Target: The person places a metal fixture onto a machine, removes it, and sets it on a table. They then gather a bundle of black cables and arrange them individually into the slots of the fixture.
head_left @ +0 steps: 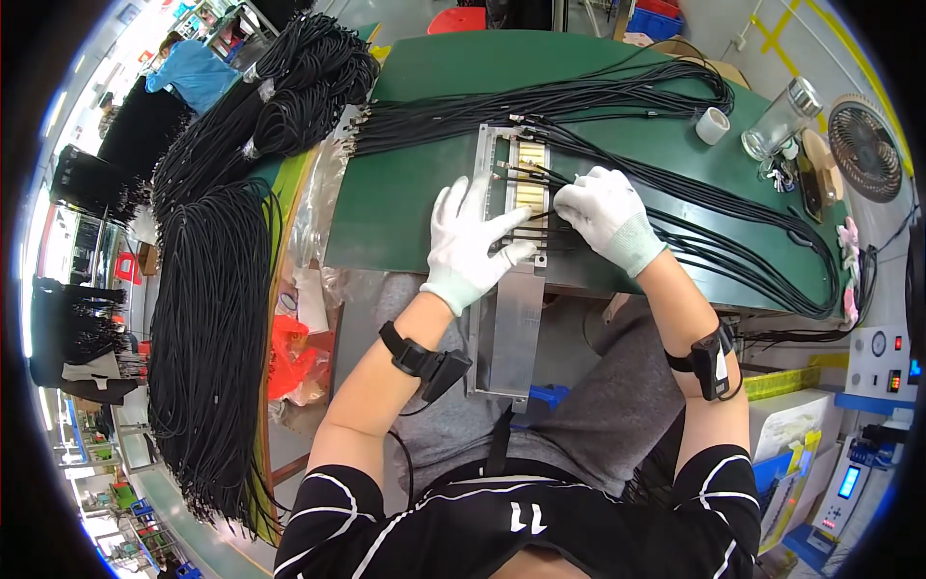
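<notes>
Black cable at the right fingertips, crosswise to the metal holder

Clock centred on the holder, 12 pointing away from you.

Holder: long axis runs 12 to 6, on the green table. Yellow blocks line its middle. Bare metal plate extends at 6, over your lap.

Right hand: white glove, at 3, just beside the holder. Your thumb and fingers are drawn together and look to be pinching the black cable; the knuckles hide part of the grip. This hand is the nearer one to the cable.

Left hand: white glove, at 8 to 9. Your fingers are spread, thumb well apart from forefinger, both reaching over the holder toward 3. Nothing seen held. Whether the forefinger touches the cable, cannot tell.

Key relation: the visible piece of cable lies toward 9 from your right fingertips and toward 3 from your left forefinger, in the space between. Its long axis runs roughly 9 to 3, near square to the holder's.

Around you: other cables leave the holder toward 2 to 4 and loop near the table's right edge. Far cable bundle from 11 to 1. Large cable heap at 8 to 10. White roll, glass jar and fan toward 2 to 3.
</notes>
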A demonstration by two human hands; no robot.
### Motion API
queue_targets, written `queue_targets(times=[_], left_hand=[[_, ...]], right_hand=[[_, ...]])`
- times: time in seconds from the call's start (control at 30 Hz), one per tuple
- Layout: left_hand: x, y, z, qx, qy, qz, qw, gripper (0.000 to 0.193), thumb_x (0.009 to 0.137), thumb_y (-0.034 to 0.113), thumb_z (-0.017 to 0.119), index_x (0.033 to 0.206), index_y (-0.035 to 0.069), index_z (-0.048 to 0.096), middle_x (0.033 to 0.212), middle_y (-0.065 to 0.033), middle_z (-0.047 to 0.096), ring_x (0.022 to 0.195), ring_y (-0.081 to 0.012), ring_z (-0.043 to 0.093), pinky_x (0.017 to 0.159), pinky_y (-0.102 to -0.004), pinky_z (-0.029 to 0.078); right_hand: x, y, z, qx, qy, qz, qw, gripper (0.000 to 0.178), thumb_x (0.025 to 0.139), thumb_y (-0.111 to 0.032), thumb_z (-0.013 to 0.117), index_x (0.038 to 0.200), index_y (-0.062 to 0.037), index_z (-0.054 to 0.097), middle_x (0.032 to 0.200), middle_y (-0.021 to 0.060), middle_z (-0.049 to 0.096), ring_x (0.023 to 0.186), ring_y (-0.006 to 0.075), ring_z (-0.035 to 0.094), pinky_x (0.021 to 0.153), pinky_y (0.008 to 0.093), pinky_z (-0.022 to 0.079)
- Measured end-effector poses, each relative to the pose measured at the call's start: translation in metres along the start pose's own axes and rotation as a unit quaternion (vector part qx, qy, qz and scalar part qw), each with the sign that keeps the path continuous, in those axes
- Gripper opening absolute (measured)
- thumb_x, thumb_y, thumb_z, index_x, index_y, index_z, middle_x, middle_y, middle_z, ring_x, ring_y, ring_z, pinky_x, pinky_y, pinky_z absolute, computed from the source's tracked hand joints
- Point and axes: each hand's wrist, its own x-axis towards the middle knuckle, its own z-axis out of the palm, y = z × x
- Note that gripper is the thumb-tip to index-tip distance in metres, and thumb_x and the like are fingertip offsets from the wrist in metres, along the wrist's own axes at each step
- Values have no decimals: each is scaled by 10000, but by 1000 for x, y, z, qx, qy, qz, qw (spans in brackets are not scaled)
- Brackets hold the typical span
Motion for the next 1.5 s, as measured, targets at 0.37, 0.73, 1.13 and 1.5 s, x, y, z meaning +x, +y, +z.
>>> queue_targets(times=[0.37,0.73,1.13,1.5], left_hand=[[2,-12,-8,141,-73,62,985,341,869,508,645,1091,291,787,1414,-207,549,1335,-431,431,1161,-598,222],[12,-4,-14,-205,114,-112,966,221,797,291,798,865,97,718,860,-60,672,894,-282,625,870,-383,470],[6,-7,-6,-160,132,-157,966,195,785,170,812,755,64,650,714,-72,609,724,-241,593,697,-376,477],[9,-35,1,-113,115,-129,979,203,883,295,712,917,98,742,955,-100,732,938,-320,662,893,-434,490]], right_hand=[[32,5,14,-93,97,19,991,131,747,-208,740,841,-149,670,831,67,597,851,299,576,744,436,468],[20,3,-9,130,24,-36,991,129,711,-127,764,800,-84,681,821,97,656,837,330,596,768,443,481],[8,-17,-11,153,36,-22,987,222,706,-83,765,917,-88,693,809,92,626,829,312,590,772,418,465],[15,4,6,75,47,-3,996,94,852,-208,702,910,-134,712,769,55,653,812,284,619,759,400,479]])
